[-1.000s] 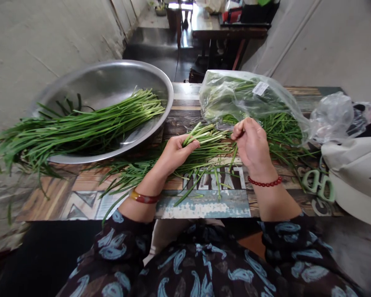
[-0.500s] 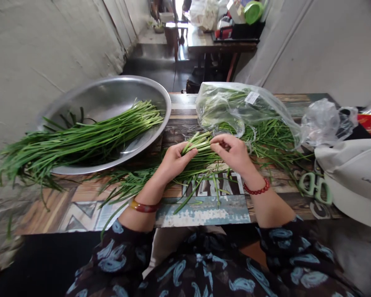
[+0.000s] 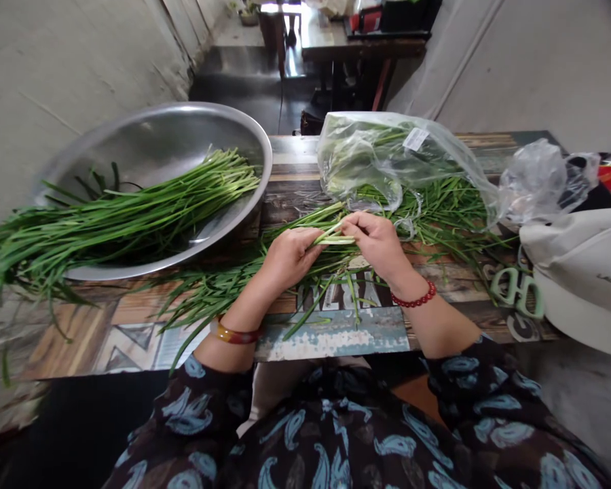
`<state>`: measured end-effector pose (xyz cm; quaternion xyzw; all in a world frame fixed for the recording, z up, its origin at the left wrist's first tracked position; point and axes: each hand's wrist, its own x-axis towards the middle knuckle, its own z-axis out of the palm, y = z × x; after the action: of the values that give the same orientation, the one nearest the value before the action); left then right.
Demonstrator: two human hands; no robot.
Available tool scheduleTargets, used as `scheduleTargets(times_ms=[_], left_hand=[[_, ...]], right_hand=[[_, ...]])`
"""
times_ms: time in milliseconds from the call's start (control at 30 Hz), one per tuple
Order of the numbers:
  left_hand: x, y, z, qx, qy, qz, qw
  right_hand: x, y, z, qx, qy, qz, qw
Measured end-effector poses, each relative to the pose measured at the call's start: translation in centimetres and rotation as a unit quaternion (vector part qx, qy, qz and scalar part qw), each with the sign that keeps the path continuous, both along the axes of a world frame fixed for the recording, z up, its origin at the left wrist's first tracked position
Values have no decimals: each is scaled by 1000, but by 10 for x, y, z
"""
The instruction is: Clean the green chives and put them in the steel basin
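My left hand (image 3: 292, 258) is wrapped round a small bunch of garlic chives (image 3: 330, 236), pale stem ends pointing right. At those ends, the fingers of my right hand (image 3: 377, 243) pinch the stems. Loose chives (image 3: 218, 288) lie on the wooden table under and left of my hands. To the left, a large metal basin (image 3: 176, 125) holds a thick pile of chives (image 3: 147, 210), their leaves hanging over its left rim. Beyond my right hand, a clear plastic bag (image 3: 412, 146) lies partly over more chives (image 3: 445, 204).
Green-handled scissors (image 3: 518, 292) lie on the right of the table (image 3: 336, 339), next to a pale cap (image 3: 583, 272). Behind them is a crumpled plastic bag (image 3: 534, 180). Another table (image 3: 361, 49) stands farther back, and walls rise on both sides.
My right fingers have closed on the stem ends, which were looser beside them before. The left hand has turned palm-down over the bunch. The view has tilted downward slightly.
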<state>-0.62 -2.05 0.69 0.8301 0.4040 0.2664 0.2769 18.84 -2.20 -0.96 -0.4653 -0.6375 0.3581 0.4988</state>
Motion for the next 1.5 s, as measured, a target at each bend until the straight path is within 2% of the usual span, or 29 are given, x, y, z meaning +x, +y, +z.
scheduleTargets(times_ms=[100, 167, 233, 300, 400, 500, 567, 667, 800, 933, 1100, 1300, 1500], left_hand=[[-3, 2, 1, 23, 1, 28, 999], [-6, 2, 3, 17, -36, 67, 997], [-9, 2, 6, 4, -80, 104, 991], [-12, 3, 8, -2, -112, 134, 985], [-14, 4, 7, 25, -139, 170, 975], [-14, 4, 6, 77, -142, 188, 969], [-15, 3, 6, 120, -123, 199, 965], [-17, 1, 6, 191, -91, 204, 956], [-19, 0, 4, 254, -44, 180, 949], [-14, -1, 2, 227, 8, 164, 960], [-7, -3, -1, 142, 4, 150, 978], [-6, -1, -6, 61, 13, 107, 992], [-6, 3, -6, 27, -37, 53, 998]], right_hand=[[12, 6, -2, -44, 99, -77, 991], [23, 8, 2, -33, 104, -107, 988], [31, 6, 10, -15, 49, -72, 996], [33, 2, 18, 2, -41, 7, 999], [30, -4, 23, 34, -163, 135, 977], [25, -5, 16, 58, -247, 206, 945], [22, -4, 9, 78, -302, 204, 928], [18, -3, 1, 107, -378, 164, 905], [16, -3, -2, 116, -432, 145, 883], [22, -2, 0, 124, -403, 174, 890], [26, 1, 1, 110, -374, 208, 897], [21, 0, -1, 119, -359, 195, 905], [18, 1, 2, 91, -230, 131, 960]])
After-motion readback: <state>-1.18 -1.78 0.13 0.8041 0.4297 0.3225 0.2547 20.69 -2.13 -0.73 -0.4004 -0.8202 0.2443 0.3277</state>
